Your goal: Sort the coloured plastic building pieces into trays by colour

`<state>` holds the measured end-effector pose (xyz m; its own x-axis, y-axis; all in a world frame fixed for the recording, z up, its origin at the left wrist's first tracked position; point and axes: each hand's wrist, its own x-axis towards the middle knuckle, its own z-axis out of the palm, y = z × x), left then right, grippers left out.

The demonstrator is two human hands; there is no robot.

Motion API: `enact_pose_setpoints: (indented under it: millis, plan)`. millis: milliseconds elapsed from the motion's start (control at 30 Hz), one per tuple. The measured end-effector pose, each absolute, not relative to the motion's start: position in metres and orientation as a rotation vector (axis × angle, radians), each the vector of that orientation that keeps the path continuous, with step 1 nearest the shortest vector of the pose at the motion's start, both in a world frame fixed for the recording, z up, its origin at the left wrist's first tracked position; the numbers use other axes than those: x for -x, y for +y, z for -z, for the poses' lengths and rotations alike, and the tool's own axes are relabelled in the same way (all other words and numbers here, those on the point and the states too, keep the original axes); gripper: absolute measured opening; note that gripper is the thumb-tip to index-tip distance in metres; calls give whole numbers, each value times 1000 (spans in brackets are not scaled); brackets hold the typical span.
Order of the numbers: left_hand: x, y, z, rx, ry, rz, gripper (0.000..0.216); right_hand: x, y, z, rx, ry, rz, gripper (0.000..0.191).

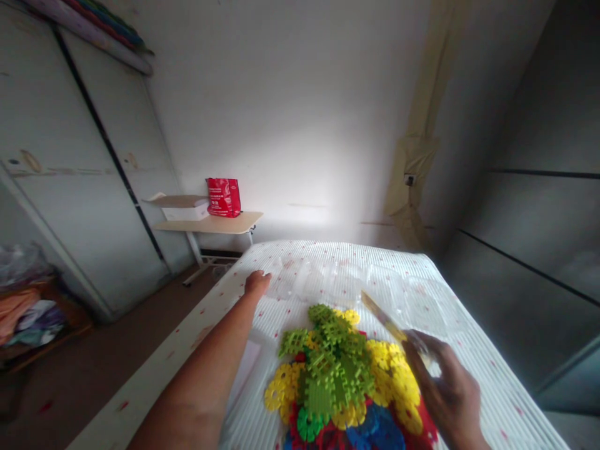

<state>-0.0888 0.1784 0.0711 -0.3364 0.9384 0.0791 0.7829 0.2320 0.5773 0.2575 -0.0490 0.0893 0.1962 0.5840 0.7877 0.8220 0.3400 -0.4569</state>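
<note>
white ribbed cover (497, 369) across lower frame; clear plastic containers (328, 275) at centre; mixed plastic pieces (328, 375) heaped loose at lower centre, so much seems left. left hand (257, 283), centre-left by the containers: fingers, cannot tell. right hand (447, 381), lower right, pinches a blurred yellowish strip (382, 315).

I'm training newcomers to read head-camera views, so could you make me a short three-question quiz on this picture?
1. Which hand holds the thin yellowish strip?
2. True or false: the red bag lies on the floor.
3. At the centre of the pile of plastic pieces, which colour lies on top: (a) blue, (b) green or (c) red?

Key:
1. The right hand.
2. False; it stands on the small table.
3. (b) green.
</note>
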Motion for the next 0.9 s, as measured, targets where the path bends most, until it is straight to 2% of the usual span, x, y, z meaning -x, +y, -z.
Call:
enact_pose_setpoints:
  millis: [133,233,400,600,767,833,900]
  plan:
    - [91,161,-96,-1626,2134,-894,27,-259,-49,-93,1341,-1223,-97,27]
    - [89,136,-121,-1734,1949,-996,29,-260,-45,-100,1244,-1009,-399,40]
    - [104,72,-143,-1876,1675,-1026,33,-246,-34,-124,1135,-1075,-767,53]
    - [153,-18,-98,-1588,1856,-1153,37,-177,2,-154,954,-1428,-1140,57]
    - [167,-81,-47,-1434,1918,-1227,45,-85,47,-134,824,-1783,-1502,54]
    - [168,-96,-33,-1456,1903,-1259,48,-52,60,-118,865,-1944,-1509,47]
    - [167,-103,-23,-1503,1905,-1260,52,-28,68,-104,971,-2185,-1326,40]
